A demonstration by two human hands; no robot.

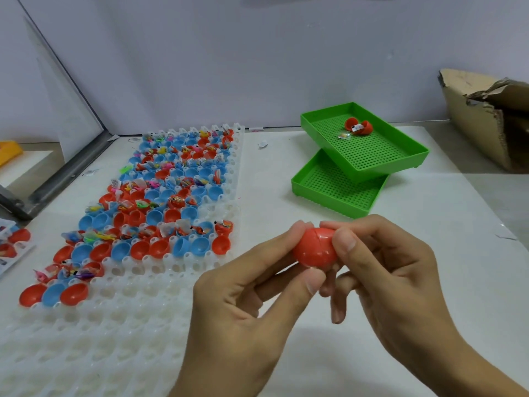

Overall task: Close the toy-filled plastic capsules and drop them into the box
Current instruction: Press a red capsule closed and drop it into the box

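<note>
From the head view, both hands meet in front of the body above a matte white surface (429, 224). Between them sits a red capsule (315, 247), smooth, glossy plastic, egg-like, its seam running as a thin curved line across the shell. Its long axis lies roughly left to right, slightly tilted. The left hand (243, 310) has its grip pinched on the capsule's left half, thumb below and fingertips on top; the right hand (395, 276) has its grip pinched on the right half, thumb in front. Fingers cover both ends of the capsule, so whether the halves are fully seated cannot be told.

To the left lies a translucent white tray (114, 325) moulded into rows of round cups, its near edge cut off by the frame. Its far part holds many open capsule halves (160, 202), red and blue, some with small wrapped toys inside; the toys are too small to make out.

At the back right, two green trays (357, 173) with perforated grid floors are stacked askew; the upper one holds an open red capsule (357, 126). A torn brown cardboard box (481, 116) stands at the far right, cut off by the frame, its inside hidden.
</note>
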